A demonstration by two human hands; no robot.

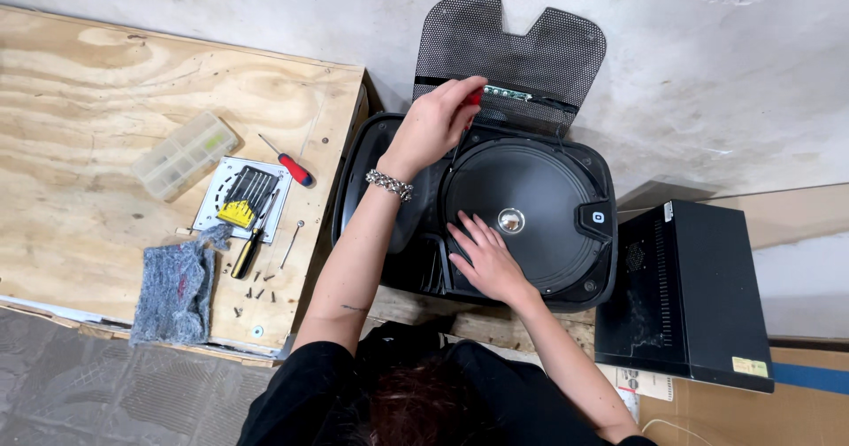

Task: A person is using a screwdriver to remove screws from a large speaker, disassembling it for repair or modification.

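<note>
Hands [485,260] on speaker [531,207]; black box [681,296] beside it.

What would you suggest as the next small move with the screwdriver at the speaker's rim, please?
Probably keep turning the red-handled screwdriver at the top rim of the speaker cone. The left hand grips it there, the right hand lies flat on the cone, and the mesh grille is already off.

Bright even overhead light, soft shadows, sharp focus, slight edge distortion
</note>
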